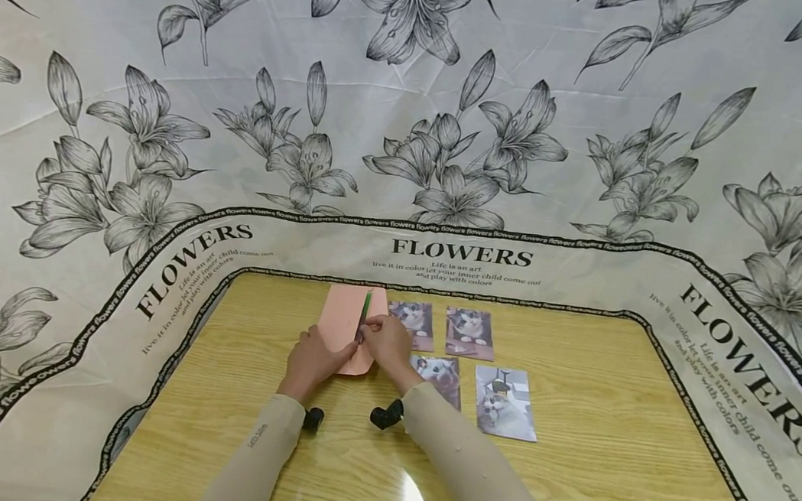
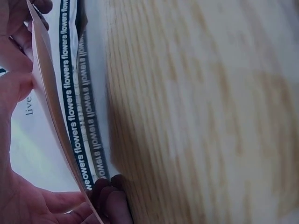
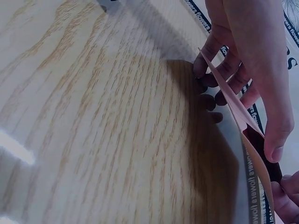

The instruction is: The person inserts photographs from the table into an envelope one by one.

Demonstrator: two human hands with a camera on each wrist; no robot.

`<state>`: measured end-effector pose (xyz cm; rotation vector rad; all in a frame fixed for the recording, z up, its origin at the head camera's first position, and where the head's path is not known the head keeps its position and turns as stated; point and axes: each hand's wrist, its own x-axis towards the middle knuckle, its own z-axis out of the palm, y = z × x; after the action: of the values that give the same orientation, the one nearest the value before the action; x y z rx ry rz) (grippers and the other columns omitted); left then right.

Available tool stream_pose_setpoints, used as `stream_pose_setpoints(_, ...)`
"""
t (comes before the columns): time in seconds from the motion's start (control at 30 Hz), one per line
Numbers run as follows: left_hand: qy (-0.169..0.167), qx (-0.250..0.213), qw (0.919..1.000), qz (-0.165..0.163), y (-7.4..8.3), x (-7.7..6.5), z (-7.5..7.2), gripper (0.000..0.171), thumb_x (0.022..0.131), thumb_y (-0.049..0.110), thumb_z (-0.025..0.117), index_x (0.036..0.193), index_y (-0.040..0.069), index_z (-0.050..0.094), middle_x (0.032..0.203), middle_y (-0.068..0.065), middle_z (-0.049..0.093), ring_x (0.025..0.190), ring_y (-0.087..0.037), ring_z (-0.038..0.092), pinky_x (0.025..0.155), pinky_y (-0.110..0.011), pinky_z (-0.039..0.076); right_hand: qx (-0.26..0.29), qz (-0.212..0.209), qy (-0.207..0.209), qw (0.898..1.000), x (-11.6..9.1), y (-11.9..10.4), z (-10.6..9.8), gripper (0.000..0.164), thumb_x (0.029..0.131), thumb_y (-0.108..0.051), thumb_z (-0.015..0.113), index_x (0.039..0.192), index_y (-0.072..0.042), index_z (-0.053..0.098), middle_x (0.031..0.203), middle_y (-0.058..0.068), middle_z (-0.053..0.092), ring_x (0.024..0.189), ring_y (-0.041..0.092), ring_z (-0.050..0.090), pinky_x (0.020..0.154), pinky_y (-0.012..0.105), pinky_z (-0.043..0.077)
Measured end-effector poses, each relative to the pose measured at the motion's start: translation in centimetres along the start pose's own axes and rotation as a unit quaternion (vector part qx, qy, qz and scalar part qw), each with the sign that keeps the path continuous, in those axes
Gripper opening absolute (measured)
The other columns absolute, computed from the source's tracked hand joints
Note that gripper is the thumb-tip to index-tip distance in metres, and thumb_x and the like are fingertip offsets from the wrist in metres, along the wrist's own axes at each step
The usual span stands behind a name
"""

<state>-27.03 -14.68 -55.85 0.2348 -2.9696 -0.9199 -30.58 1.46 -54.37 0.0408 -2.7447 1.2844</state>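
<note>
A pink envelope [image 1: 337, 317] is raised near the table's far edge, left of the middle. My left hand [image 1: 314, 360] grips its left side, thumb on top; in the right wrist view the left fingers [image 3: 227, 65] curl behind it. A narrow dark card [image 1: 364, 316], green at its upper end, shows along the envelope's opening. My right hand [image 1: 388, 348] pinches the card's lower end. In the right wrist view, the dark card [image 3: 253, 138] lies between the pink layers, with the right fingertips [image 3: 286, 200] at its edge. Most of the card is hidden.
Several cat photos lie right of the envelope: one at the back [image 1: 413, 320], another beside it [image 1: 470, 333], one partly under the right arm [image 1: 440, 375] and one nearer [image 1: 506, 402]. A flower-printed cloth [image 1: 459, 208] surrounds the wood-grain table [image 1: 603, 447].
</note>
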Motion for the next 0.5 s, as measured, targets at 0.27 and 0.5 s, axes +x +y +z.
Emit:
stream_pose_setpoints(0.27,-0.003,-0.002,1.0,0.003,0.0,0.1,0.1,0.102,0.091,0.069,0.072,0.143,-0.015,0.048,0.129,-0.035,0.058,0.105,-0.049,0.067,0.087,-0.059,0.058,0.021,0.0,0.009,1.0,-0.5,0.2,-0.7,0.014,0.102,-0.022,0.073,0.11,-0.015,0.082,0.096,0.001,0.078,0.088,0.022,0.072,0.093,0.048,0.052)
stream_pose_setpoints(0.5,-0.007,-0.004,0.9999,-0.008,-0.1,0.0,0.1,0.102,0.092,0.068,0.072,0.145,-0.015,0.047,0.13,-0.035,0.057,0.108,-0.048,0.066,0.09,-0.06,0.057,0.055,0.001,0.0,0.998,-0.8,1.0,-2.0,0.015,0.104,-0.022,0.071,0.112,-0.014,0.079,0.096,0.002,0.075,0.08,0.019,0.07,0.069,0.038,0.057)
